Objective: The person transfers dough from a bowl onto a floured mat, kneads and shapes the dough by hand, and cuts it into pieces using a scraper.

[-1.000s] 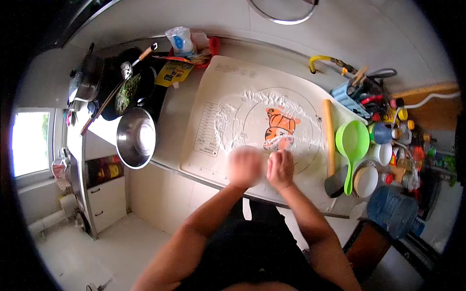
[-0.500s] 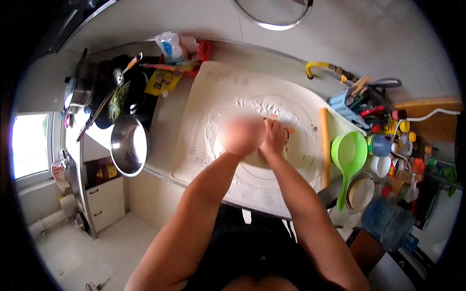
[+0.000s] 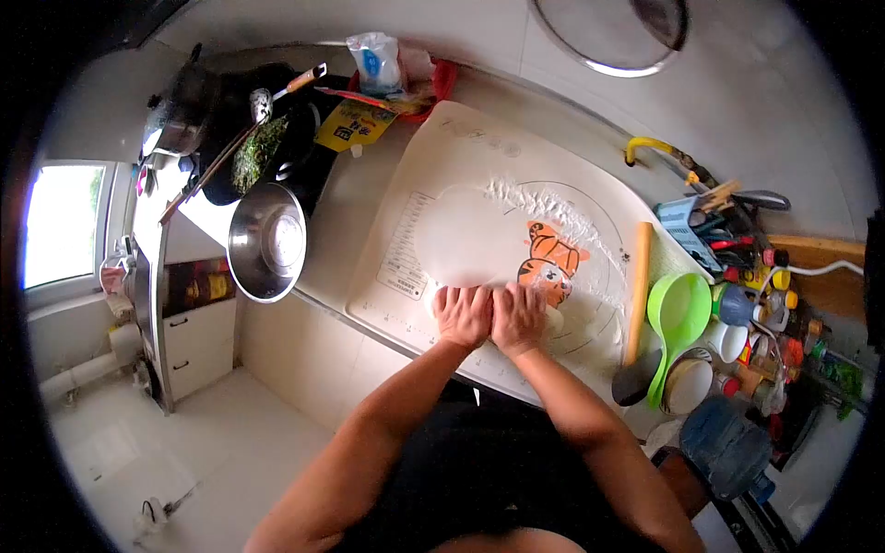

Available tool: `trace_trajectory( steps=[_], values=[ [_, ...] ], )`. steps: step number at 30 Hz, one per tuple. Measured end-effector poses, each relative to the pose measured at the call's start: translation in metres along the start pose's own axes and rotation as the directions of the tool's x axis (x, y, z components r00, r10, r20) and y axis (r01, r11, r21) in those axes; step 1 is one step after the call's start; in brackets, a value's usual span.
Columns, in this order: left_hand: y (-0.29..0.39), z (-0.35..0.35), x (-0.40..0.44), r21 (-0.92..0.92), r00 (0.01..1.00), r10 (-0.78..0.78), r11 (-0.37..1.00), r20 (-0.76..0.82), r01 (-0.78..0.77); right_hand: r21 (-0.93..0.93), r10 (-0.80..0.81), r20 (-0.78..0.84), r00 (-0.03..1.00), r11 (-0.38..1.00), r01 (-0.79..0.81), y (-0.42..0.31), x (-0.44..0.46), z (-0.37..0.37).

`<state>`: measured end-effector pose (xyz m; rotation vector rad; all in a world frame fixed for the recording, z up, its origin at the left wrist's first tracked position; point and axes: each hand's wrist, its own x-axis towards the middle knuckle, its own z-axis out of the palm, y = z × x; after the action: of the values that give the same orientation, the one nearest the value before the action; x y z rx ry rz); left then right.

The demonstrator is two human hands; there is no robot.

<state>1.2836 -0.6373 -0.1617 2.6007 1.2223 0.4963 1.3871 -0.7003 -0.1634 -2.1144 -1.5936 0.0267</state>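
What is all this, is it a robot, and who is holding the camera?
There's no robot here! These are a person's own bare hands. Nobody holds the camera: it sits on that person's head and looks forward and down, so you see what they see. Every picture comes from it. Its wide lens probably makes things look bendy.

The left hand and right hand are side by side, fingers curled, over a pale lump. It may be dough, but the hands hide most of it. Under them is a big mat with an orange tiger printed on it and white powder scattered about. A wooden rolling pin and a green scoop lie to the right, and a shiny bowl is on the left.
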Motion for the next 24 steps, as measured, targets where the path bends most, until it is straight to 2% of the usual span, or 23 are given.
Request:
trace_trajectory(
  steps=[1,2,3,4,6,8,9,11,12,13,14,15,16,17,18,19,20,21,22,23,24],
  values=[
    [-0.003,0.003,0.008,0.024,0.999,-0.005,1.000,-0.036,0.006,0.022,0.016,0.051,0.999,1.000,-0.017,0.005,0.009,0.007],
    [-0.009,0.011,0.016,0.025,0.992,-0.085,0.996,0.091,0.083,0.009,0.075,0.096,0.993,0.997,-0.077,0.008,0.021,0.011],
    [-0.006,0.003,0.038,-0.043,0.932,-0.211,0.971,0.294,0.233,-0.010,0.135,0.131,0.982,0.991,-0.134,0.011,0.037,0.015],
    [-0.009,0.005,0.055,-0.019,0.927,-0.213,0.973,0.310,0.230,-0.006,0.160,0.078,0.984,0.987,-0.160,0.015,0.052,0.021],
    [-0.013,0.011,0.082,0.002,0.919,-0.210,0.975,0.333,0.222,-0.047,0.212,0.107,0.971,0.977,-0.208,0.023,0.076,0.026],
    [-0.017,0.018,0.102,0.124,0.923,-0.085,0.991,0.375,0.042,-0.066,0.244,0.091,0.966,0.969,-0.239,0.031,0.092,0.037],
    [-0.021,0.025,0.107,0.118,0.925,-0.068,0.993,0.373,0.026,-0.064,0.252,0.083,0.964,0.967,-0.247,0.037,0.096,0.044],
    [-0.033,0.044,0.111,0.164,0.974,0.167,0.968,0.154,-0.192,-0.071,0.263,0.050,0.963,0.963,-0.259,0.049,0.106,0.053],
    [-0.042,0.059,0.108,0.204,0.955,0.291,0.940,-0.059,-0.274,-0.023,0.270,0.042,0.962,0.963,-0.269,0.051,0.106,0.056],
    [-0.030,0.030,0.113,0.133,0.957,0.232,0.958,0.172,-0.256,0.029,0.279,0.043,0.959,0.960,-0.280,0.049,0.103,0.056],
    [-0.021,0.013,0.112,0.139,0.933,0.198,0.959,0.300,-0.248,0.045,0.237,-0.038,0.971,0.971,-0.235,0.049,0.102,0.055],
    [-0.015,0.005,0.115,0.152,0.898,0.162,0.958,0.408,-0.242,0.042,0.233,-0.051,0.971,0.972,-0.231,0.050,0.103,0.051],
    [-0.021,0.014,0.108,0.154,0.899,0.165,0.957,0.405,-0.245,0.080,0.310,0.150,0.939,0.943,-0.324,0.051,0.100,0.047],
    [-0.032,0.029,0.090,-0.011,0.890,0.268,0.959,0.368,-0.284,0.098,0.367,0.361,0.857,0.899,-0.426,0.048,0.088,0.043],
    [-0.037,0.036,0.074,-0.174,0.878,0.359,0.932,0.317,-0.318,0.105,0.358,0.449,0.819,0.889,-0.446,0.045,0.085,0.018],
    [-0.025,0.029,0.074,-0.168,0.880,0.358,0.932,0.313,-0.320,0.077,0.282,0.308,0.909,0.945,-0.319,0.042,0.072,-0.001],
    [-0.003,0.026,0.069,0.017,0.825,0.220,0.963,0.520,-0.268,0.094,0.221,0.192,0.956,0.966,-0.243,0.047,0.057,-0.006],
    [0.020,0.023,0.053,0.201,0.723,0.044,0.948,0.689,-0.248,0.100,0.170,0.085,0.982,0.979,-0.179,0.048,0.033,-0.009],
    [0.034,0.036,0.027,0.141,0.946,-0.059,0.990,0.319,0.014,0.096,0.179,0.090,0.980,0.978,-0.188,0.047,0.010,-0.010],
    [0.055,-0.014,0.033,0.088,0.927,-0.046,0.996,0.373,0.014,0.149,0.191,0.011,0.982,0.970,-0.190,0.048,-0.005,-0.009],
    [0.047,-0.008,0.016,-0.009,0.983,0.101,0.995,0.153,-0.100,0.206,0.200,-0.068,0.977,0.961,-0.183,0.046,-0.017,-0.011]
  ],
)
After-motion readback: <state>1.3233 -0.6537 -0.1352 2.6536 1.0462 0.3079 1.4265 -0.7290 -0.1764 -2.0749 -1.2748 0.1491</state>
